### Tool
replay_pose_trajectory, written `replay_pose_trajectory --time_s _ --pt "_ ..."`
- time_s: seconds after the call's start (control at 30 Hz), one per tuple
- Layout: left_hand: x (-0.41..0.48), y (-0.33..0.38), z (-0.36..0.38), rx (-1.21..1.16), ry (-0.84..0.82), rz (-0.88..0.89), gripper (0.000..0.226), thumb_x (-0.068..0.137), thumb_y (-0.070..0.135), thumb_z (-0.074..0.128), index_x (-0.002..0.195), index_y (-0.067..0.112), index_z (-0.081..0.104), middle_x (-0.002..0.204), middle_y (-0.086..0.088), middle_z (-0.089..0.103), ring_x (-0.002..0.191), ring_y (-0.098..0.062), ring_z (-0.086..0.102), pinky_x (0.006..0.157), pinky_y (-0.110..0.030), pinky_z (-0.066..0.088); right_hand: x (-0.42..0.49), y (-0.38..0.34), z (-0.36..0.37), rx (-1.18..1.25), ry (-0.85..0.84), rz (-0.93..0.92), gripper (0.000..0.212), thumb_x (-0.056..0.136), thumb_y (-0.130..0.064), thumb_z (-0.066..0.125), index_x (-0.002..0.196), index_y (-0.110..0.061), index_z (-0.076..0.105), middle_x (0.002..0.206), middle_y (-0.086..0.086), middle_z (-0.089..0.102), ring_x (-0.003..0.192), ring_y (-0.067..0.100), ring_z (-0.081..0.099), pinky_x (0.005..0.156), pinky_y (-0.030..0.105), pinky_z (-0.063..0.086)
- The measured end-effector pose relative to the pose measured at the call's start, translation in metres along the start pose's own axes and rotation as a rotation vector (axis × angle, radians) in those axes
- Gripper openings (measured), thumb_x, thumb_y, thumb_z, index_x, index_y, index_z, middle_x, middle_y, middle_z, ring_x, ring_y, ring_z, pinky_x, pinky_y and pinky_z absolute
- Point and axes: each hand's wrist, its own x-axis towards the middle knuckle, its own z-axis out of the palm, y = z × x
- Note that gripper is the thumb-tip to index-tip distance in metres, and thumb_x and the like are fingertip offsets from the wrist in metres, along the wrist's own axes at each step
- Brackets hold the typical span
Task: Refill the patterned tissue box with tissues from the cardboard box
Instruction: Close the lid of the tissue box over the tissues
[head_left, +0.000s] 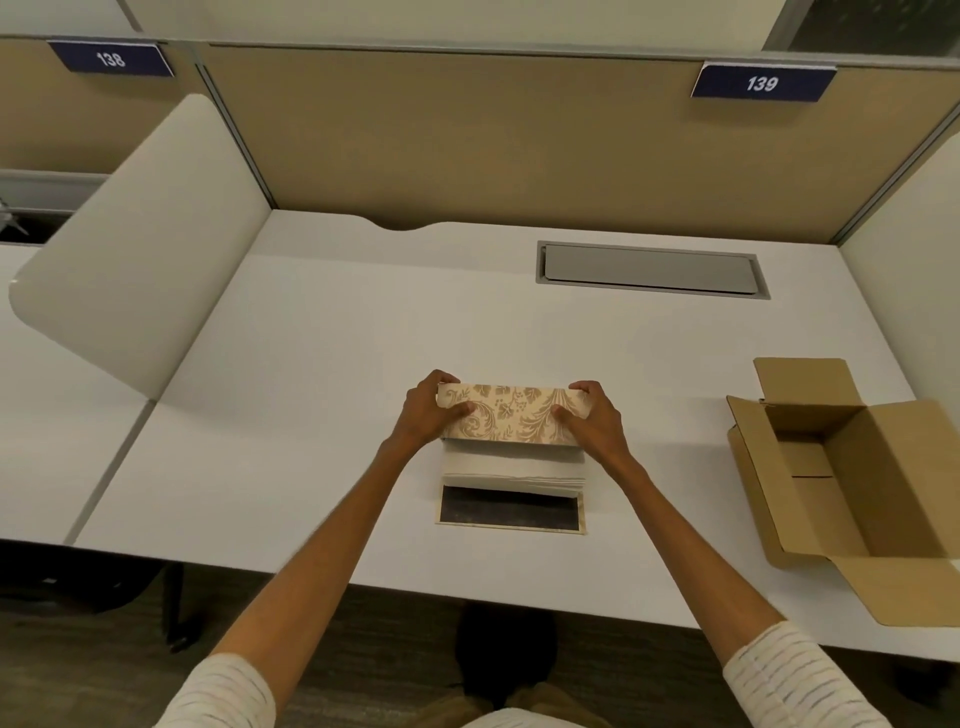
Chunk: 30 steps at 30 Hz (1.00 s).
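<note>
The patterned tissue box (511, 415), cream with a tan leaf print, is held at the middle of the white desk (322, 364). My left hand (426, 410) grips its left end and my right hand (592, 415) grips its right end. Below the box a stack of white tissues (511, 470) shows, partly under the box's shell. The box's flat base panel (509, 509), dark inside with a cream border, lies on the desk just in front of the stack. The open brown cardboard box (841, 467) lies at the desk's right edge; what shows of its inside holds nothing.
A grey cable hatch (649, 270) is set into the desk at the back right. Tan partition walls (467, 135) close the back, and a white divider (140, 244) stands at the left. Dark floor and my shoes show below the front edge.
</note>
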Motion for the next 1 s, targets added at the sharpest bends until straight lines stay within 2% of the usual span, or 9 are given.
replay_pose_trajectory --time_s 0.1,0.27,0.37,0.5,0.57,0.7,0.77,0.87,1.0 --pt "-0.011 -0.004 0.001 -0.02 0.015 0.026 0.047 0.079 0.025 0.081 0.114 0.005 0.056 0.113 -0.011 0.066 0.092 -0.02 0.066 0.063 -0.016 0.055 -0.012 0.005 0.001 0.004 0.019 -0.046 0.046 0.085 -0.025 0.072 0.124 -0.014 0.049 0.125 0.009 0.059 0.113 0.026 0.059 0.094 0.043 0.054" --pt "-0.032 -0.015 0.007 -0.097 0.046 0.044 0.046 0.074 0.025 0.085 0.104 0.007 0.055 0.104 0.001 0.063 0.084 -0.014 0.067 0.057 -0.011 0.057 -0.037 0.018 0.006 0.02 0.074 -0.132 0.045 0.084 -0.022 0.074 0.122 -0.015 0.051 0.125 0.003 0.056 0.114 0.019 0.055 0.088 0.024 0.048" --pt "-0.044 -0.023 0.011 -0.153 0.057 0.031 0.044 0.072 0.022 0.086 0.099 0.008 0.055 0.101 0.007 0.063 0.081 0.002 0.065 0.054 -0.011 0.056 -0.05 0.028 0.011 0.047 0.099 -0.187 0.043 0.084 -0.022 0.073 0.122 -0.017 0.053 0.129 0.001 0.054 0.121 0.018 0.051 0.1 0.033 0.048" --pt "-0.058 -0.033 0.017 -0.178 0.084 0.039 0.04 0.073 0.021 0.086 0.096 0.01 0.054 0.098 0.014 0.063 0.08 0.011 0.064 0.057 -0.008 0.053 -0.06 0.041 0.017 0.019 0.084 -0.178 0.046 0.088 -0.029 0.069 0.13 -0.024 0.05 0.148 0.001 0.043 0.142 0.016 0.034 0.115 0.039 0.035" --pt "-0.064 -0.035 0.019 -0.182 0.101 0.054 0.039 0.073 0.021 0.086 0.095 0.012 0.055 0.097 0.017 0.063 0.083 0.009 0.065 0.058 -0.009 0.054 -0.065 0.046 0.02 0.012 0.073 -0.177 0.048 0.089 -0.032 0.068 0.132 -0.028 0.049 0.152 0.0 0.039 0.144 0.015 0.031 0.114 0.034 0.033" --pt "-0.074 -0.042 0.023 -0.21 0.11 0.069 0.037 0.074 0.018 0.085 0.093 0.015 0.053 0.106 0.009 0.064 0.091 -0.001 0.064 0.062 -0.012 0.056 -0.076 0.054 0.024 0.062 0.087 -0.183 0.048 0.089 -0.03 0.067 0.133 -0.034 0.047 0.15 -0.002 0.042 0.134 0.013 0.043 0.095 0.007 0.038" --pt "-0.079 -0.046 0.026 -0.215 0.114 0.073 0.037 0.075 0.018 0.084 0.096 0.016 0.052 0.115 0.005 0.062 0.096 -0.007 0.063 0.065 -0.011 0.057 -0.083 0.057 0.026 0.09 0.099 -0.201 0.048 0.09 -0.029 0.067 0.133 -0.037 0.048 0.148 -0.005 0.044 0.129 0.008 0.045 0.093 0.004 0.04" --pt "-0.087 -0.053 0.03 -0.225 0.114 0.092 0.043 0.077 0.017 0.082 0.108 0.021 0.054 0.12 0.009 0.06 0.099 -0.002 0.062 0.07 -0.007 0.055 -0.092 0.061 0.03 0.129 0.106 -0.214 0.049 0.09 -0.027 0.067 0.133 -0.039 0.047 0.144 -0.009 0.045 0.127 0.005 0.045 0.101 0.02 0.047" --pt "-0.098 -0.066 0.033 -0.186 0.064 0.104 0.062 0.08 0.017 0.079 0.134 0.03 0.051 0.119 0.035 0.056 0.106 0.018 0.057 0.084 -0.002 0.05 -0.104 0.071 0.035 0.108 0.113 -0.216 0.055 0.091 -0.028 0.066 0.14 -0.035 0.044 0.151 -0.003 0.041 0.133 0.006 0.04 0.103 0.017 0.04"
